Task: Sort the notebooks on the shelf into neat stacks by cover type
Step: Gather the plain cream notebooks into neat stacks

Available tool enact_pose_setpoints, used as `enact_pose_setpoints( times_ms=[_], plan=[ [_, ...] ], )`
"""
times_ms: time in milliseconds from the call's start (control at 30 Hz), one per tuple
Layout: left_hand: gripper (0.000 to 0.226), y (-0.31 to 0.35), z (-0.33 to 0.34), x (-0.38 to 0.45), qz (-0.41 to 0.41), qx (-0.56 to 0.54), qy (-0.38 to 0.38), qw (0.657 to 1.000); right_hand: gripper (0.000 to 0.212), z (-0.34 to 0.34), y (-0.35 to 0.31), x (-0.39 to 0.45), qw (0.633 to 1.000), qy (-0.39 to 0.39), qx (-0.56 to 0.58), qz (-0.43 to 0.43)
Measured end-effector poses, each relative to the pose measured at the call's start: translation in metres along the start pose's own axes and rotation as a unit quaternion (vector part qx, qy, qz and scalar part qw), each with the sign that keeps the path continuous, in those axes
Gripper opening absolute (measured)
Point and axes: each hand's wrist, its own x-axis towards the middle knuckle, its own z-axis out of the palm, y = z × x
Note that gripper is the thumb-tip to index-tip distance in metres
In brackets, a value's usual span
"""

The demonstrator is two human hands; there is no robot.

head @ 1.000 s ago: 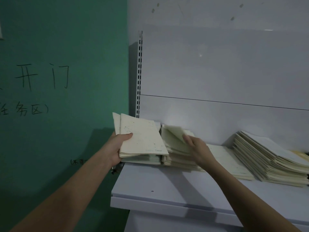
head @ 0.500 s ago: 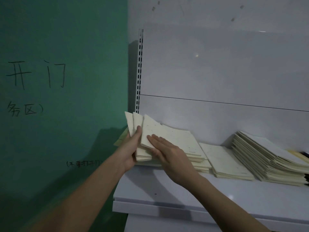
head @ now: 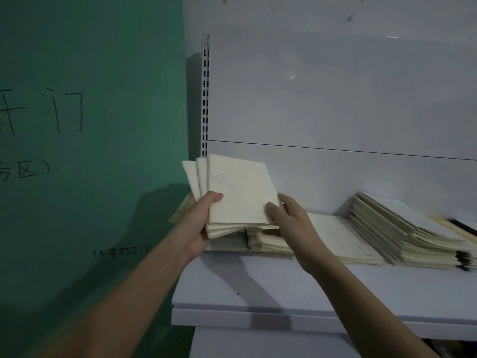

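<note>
A white metal shelf (head: 284, 288) stands against a pale back panel (head: 335, 99), with a slotted upright (head: 205, 99) at its left edge; to the left is a green wall (head: 90, 99) bearing handwritten characters. On the shelf lie cream-covered notebooks in several piles — a low pile (head: 343, 236) in the middle and a tall, slanting stack (head: 402, 231) toward the right, with darker covers at the far right edge. The left hand (head: 198, 223) grasps a fanned bundle of notebooks (head: 237, 192), thumb on the top cover, held above the leftmost pile (head: 268, 245). The right hand (head: 291, 220) pinches the bundle's right edge — thumb on top, fingers beneath.
</note>
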Motion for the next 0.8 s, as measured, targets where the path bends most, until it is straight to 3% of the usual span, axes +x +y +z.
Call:
enact_pose_setpoints(
  times_ms=[67, 233, 367, 433, 533, 800],
  plan=[
    [0.035, -0.005, 0.014, -0.004, -0.023, 0.008, -0.017, 1.0, 0.022, -0.012, 0.005, -0.005, 0.999, -0.02, 0.03, 0.015],
    [0.036, -0.024, 0.055, -0.008, -0.084, 0.049, -0.058, 0.994, 0.037, -0.061, 0.019, -0.014, 0.986, -0.042, 0.15, 0.06],
    [0.031, -0.042, 0.103, -0.009, -0.141, 0.088, -0.088, 0.982, 0.039, -0.111, 0.038, -0.019, 0.976, 0.038, 0.208, 0.056],
    [0.025, -0.059, 0.126, -0.008, -0.131, 0.149, -0.091, 0.976, 0.05, -0.134, 0.055, -0.021, 0.965, 0.108, 0.229, 0.063],
    [0.029, -0.101, 0.151, -0.004, -0.094, 0.175, -0.094, 0.976, 0.049, -0.163, 0.079, -0.025, 0.959, 0.166, 0.222, 0.063],
    [0.04, -0.199, 0.177, -0.009, 0.024, 0.303, -0.034, 0.952, 0.047, -0.204, 0.142, -0.015, 0.96, 0.197, 0.164, 0.114]
  ],
)
